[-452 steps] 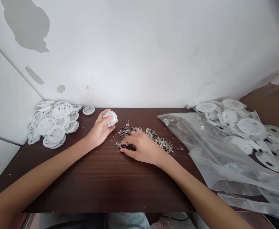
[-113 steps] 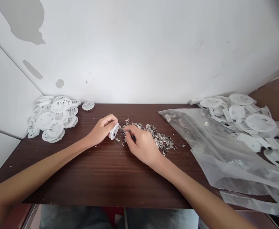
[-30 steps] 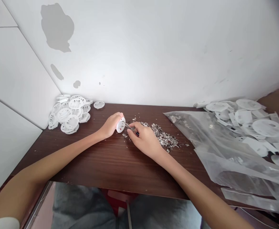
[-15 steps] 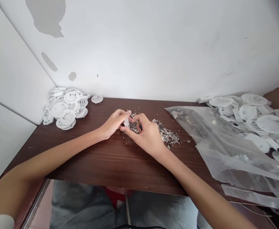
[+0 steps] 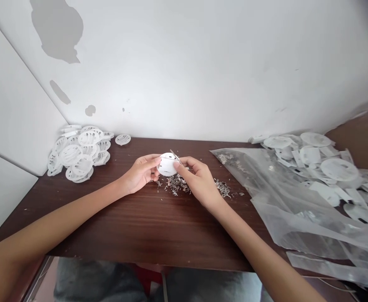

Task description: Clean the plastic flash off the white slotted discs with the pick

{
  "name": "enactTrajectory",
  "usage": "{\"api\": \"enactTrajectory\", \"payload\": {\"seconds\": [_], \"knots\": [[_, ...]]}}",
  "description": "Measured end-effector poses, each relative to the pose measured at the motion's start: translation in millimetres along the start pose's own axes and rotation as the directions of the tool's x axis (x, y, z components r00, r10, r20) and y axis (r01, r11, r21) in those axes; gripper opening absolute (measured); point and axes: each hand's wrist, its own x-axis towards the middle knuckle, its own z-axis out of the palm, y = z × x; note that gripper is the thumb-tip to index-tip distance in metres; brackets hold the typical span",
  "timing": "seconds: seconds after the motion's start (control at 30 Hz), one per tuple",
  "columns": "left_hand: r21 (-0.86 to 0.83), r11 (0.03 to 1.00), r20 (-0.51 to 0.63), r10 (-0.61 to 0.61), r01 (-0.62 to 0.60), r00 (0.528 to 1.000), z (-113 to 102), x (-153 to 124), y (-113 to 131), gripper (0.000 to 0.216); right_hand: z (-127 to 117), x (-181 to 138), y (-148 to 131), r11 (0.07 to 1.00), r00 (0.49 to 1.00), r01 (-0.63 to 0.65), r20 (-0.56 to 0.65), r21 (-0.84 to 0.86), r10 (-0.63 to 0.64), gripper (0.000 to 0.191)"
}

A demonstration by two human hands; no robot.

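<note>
My left hand [image 5: 139,173] and my right hand [image 5: 199,180] meet over the middle of a dark wooden table [image 5: 146,226]. Between them they hold a small round white plastic disc [image 5: 167,164], its flat face turned toward me. My right hand also grips thin metal tweezers [image 5: 175,156], whose tip sticks up past the disc's upper right edge. Just below and right of the hands lies a scatter of tiny metal pieces [image 5: 184,184].
A heap of slotted white discs [image 5: 76,152] sits at the table's back left by the wall. A crumpled clear plastic bag [image 5: 291,201] spreads over the right side, with flat white plastic parts [image 5: 325,163] piled behind it. White walls enclose the back and left.
The disc has turned from edge-on to face me, and both hands have lifted it slightly. The tweezers stay in my right hand. My view has shifted a little.
</note>
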Motion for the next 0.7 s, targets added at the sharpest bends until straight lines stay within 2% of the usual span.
{"api": "enactTrajectory", "payload": {"seconds": [0.3,0.47,0.57,0.7], "knots": [[-0.027,1.0,0.02,0.002,-0.001,1.0,-1,1,-2,0.042,0,2,0,1.0,0.999,-0.005,0.033,0.026,0.004,0.037],[-0.016,1.0,-0.038,-0.01,0.009,0.999,-3,1,-5,0.038,-5,3,3,0.999,0.999,0.01,0.041,-0.046,-0.008,0.036],[0.077,0.997,-0.085,0.031,-0.024,0.996,-1,-1,-8,0.039,-6,1,2,0.994,1.0,-0.003,0.022,-0.107,0.005,0.036],[0.323,0.94,-0.15,0.164,-0.108,0.975,9,-5,-10,0.046,-2,-3,-1,0.987,1.0,0.006,-0.02,-0.161,-0.009,0.037]]}}
